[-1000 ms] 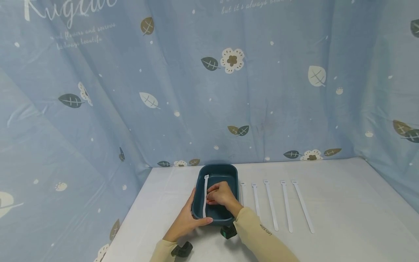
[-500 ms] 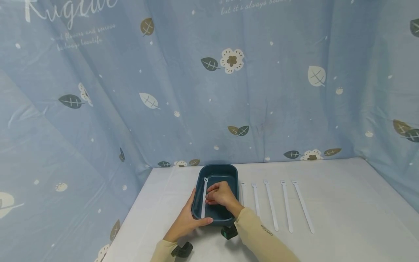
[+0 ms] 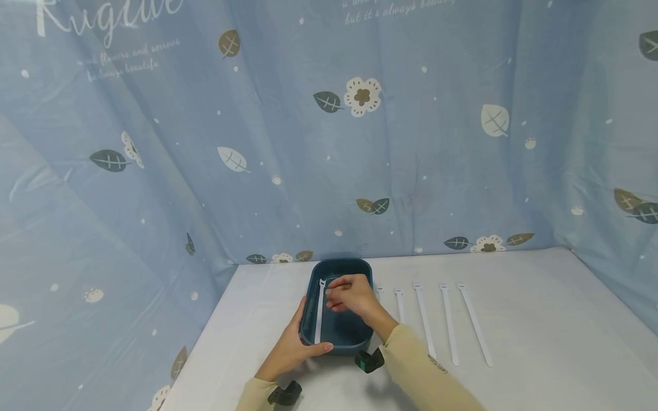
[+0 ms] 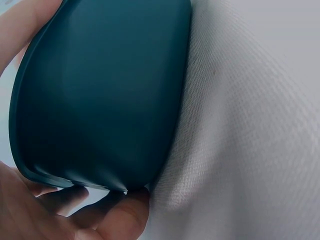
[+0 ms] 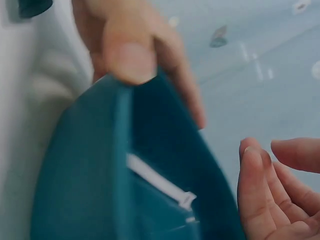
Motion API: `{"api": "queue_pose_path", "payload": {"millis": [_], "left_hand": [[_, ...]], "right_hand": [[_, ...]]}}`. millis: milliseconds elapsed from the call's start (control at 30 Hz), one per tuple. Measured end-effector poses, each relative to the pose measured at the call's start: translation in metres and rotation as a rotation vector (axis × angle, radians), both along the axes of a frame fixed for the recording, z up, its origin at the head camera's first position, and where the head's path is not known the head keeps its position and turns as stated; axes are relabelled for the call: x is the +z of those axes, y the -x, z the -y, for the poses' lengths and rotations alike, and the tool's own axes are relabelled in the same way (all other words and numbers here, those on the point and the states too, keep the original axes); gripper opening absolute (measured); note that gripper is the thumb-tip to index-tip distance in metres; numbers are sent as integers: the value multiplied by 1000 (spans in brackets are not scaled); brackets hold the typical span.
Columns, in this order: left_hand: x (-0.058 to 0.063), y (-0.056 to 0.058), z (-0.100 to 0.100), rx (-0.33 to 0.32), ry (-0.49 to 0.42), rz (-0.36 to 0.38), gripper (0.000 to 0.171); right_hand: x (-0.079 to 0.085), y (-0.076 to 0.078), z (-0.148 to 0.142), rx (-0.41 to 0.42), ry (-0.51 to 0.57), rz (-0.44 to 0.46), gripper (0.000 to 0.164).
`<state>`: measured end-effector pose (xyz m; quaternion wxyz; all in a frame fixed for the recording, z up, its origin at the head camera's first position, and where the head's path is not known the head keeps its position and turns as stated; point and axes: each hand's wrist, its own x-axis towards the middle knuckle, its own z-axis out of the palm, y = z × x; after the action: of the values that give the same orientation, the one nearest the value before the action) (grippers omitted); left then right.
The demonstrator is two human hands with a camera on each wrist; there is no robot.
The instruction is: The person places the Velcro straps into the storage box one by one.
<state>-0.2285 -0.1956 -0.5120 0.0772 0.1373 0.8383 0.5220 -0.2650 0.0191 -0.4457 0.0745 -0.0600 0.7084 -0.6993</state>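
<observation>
A dark teal plastic box stands on the white table. One white cable tie with a slotted head lies lengthwise along the box's left side. My left hand grips the box at its near left corner, thumb on the near rim and fingers along the outer left wall. In the left wrist view those fingers press the teal wall. Over the box's interior, my right hand is raised with nothing in it. The right wrist view has its thumb apart from the fingertips, beyond the cable tie.
Several more white cable ties lie in a row on the table to the right of the box; the right forearm partly covers the nearest ones. A blue patterned curtain hangs behind and beside the table.
The cable tie's head has dropped lower inside the box. My right hand has let go of it and risen up and to the right. The left hand keeps its grip.
</observation>
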Motion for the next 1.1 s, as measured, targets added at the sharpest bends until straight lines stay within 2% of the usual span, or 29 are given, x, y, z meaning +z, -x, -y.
{"api": "queue_pose_path", "payload": {"millis": [300, 500, 767, 1100], "left_hand": [[0, 1, -2, 19, 8, 9, 124], [-2, 1, -1, 32, 29, 8, 124], [-3, 0, 0, 46, 72, 12, 124], [-2, 0, 0, 41, 67, 15, 123]], "right_hand": [[32, -14, -31, -7, 23, -61, 27], [47, -23, -59, -33, 29, -102, 29], [65, -36, -96, -105, 24, -126, 34], [82, -54, -137, -198, -44, -187, 39]]}}
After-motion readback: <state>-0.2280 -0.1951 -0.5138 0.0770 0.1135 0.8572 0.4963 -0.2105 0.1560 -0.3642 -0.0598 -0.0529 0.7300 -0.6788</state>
